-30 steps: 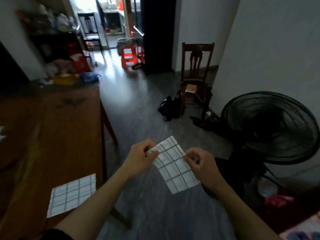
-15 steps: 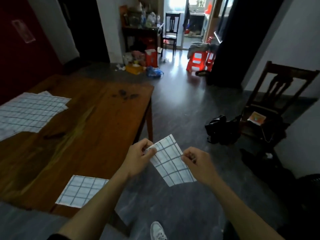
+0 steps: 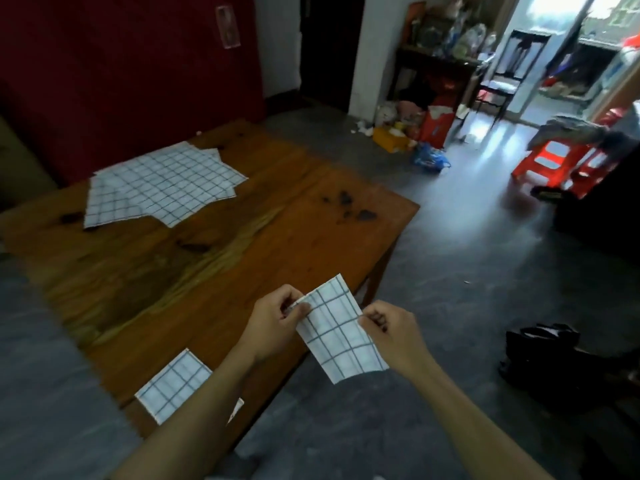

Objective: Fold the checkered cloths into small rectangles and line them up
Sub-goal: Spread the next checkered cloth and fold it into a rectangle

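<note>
Nearest, at about 7 o'clock, a folded checkered cloth (image 3: 174, 385) lies flat at the near corner of the tabletop (image 3: 242, 258), a small white rectangle with a dark blue grid; the left forearm crosses over its right end. Just beyond, toward 6 o'clock, a second folded cloth (image 3: 341, 332) is held in the air off the tabletop's near edge, above the grey floor (image 3: 467, 306). It is a narrow rectangle with the same grid, tilted so its far corner points to 12 o'clock and its near end hangs toward 5 o'clock. The left hand (image 3: 275, 323) pinches its left edge, fingers (image 3: 300, 308) curled tight with thumb and forefinger closed on the fabric. The right hand (image 3: 391, 332) pinches the right edge, its fingers (image 3: 375, 318) bent in a loose fist round the cloth. Farther, at about 10 o'clock, a pile of unfolded checkered cloths (image 3: 162, 183) lies spread and overlapping near the tabletop's far corner, well apart from the folded ones.
</note>
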Demonstrator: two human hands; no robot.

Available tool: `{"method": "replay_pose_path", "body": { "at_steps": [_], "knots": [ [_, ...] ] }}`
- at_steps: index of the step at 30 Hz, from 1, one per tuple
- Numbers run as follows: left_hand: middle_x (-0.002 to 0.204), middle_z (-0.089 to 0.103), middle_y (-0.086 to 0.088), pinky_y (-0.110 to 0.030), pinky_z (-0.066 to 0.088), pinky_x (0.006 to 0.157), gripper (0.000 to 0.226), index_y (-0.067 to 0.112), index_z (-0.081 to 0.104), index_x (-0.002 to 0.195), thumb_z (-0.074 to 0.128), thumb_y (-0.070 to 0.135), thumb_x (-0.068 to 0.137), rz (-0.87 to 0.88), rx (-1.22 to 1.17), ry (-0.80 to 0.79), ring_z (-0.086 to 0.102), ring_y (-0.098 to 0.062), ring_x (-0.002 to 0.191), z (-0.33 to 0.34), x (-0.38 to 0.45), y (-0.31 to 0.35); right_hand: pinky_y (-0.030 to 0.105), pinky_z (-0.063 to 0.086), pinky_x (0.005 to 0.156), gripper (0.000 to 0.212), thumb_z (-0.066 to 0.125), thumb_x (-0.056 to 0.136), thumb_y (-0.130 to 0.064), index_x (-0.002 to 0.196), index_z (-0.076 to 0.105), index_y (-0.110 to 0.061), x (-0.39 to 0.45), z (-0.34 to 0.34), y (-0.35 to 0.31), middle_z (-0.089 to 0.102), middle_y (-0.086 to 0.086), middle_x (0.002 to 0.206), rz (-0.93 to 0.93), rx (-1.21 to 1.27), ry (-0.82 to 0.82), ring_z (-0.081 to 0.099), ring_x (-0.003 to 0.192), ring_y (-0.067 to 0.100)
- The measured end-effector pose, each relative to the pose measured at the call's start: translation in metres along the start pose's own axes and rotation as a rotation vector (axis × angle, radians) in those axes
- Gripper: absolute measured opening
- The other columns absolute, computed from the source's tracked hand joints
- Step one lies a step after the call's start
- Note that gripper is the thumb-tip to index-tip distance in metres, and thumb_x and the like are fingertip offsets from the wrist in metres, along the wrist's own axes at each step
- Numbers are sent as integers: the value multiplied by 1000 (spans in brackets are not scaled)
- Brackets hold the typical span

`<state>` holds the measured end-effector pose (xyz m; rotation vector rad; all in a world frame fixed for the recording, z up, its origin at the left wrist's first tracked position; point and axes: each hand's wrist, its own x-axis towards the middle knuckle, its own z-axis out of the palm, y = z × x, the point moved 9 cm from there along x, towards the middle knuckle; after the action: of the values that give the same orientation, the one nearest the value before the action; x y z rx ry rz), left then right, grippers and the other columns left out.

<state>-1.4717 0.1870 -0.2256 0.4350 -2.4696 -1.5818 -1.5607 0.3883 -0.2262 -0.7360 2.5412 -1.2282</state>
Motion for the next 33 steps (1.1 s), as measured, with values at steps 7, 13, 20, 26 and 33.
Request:
{"method": "replay_pose_path", "body": {
  "at_steps": [7, 13, 20, 26, 33],
  "knots": [
    [85, 65, 6, -24, 47, 62, 4, 24, 64, 93, 68, 23, 93, -104, 148, 181, 60, -12, 76, -29, 29, -28, 15, 48, 64, 11, 63, 94, -21, 84, 64, -25, 81, 49, 1, 64, -10, 74, -128, 60, -259, 60, 74, 1],
    [74, 64, 2, -22, 43, 57, 12, 25, 64, 87, 75, 20, 87, -351, 146, 477, 55, -10, 65, -51, 21, -39, 17, 45, 60, 17, 59, 96, -26, 79, 58, -29, 120, 86, -2, 60, -8, 70, -241, 42, -557, 57, 68, 3],
    [89, 70, 7, -9, 48, 62, 24, 22, 66, 99, 79, 15, 81, -556, 111, 781, 65, -5, 81, -77, -29, -55, 21, 50, 64, 13, 61, 95, -28, 82, 60, -26, 122, 138, -18, 63, -7, 74, -329, 11, -773, 60, 70, 7],
    [98, 65, 13, -7, 44, 67, 34, 24, 64, 111, 80, 17, 81, -667, 76, 847, 62, -2, 92, -91, -49, -85, 16, 44, 64, 13, 62, 94, -27, 82, 60, -25, 121, 181, -28, 62, -7, 77, -334, -53, -854, 58, 73, 4],
    [112, 67, 8, -12, 46, 77, 36, 22, 64, 120, 75, 18, 86, -727, 93, 788, 62, -7, 103, -111, -55, -139, 18, 48, 65, 6, 61, 95, -27, 89, 60, -28, 127, 226, -34, 65, -8, 83, -298, -208, -892, 62, 77, 5]
  ]
}}
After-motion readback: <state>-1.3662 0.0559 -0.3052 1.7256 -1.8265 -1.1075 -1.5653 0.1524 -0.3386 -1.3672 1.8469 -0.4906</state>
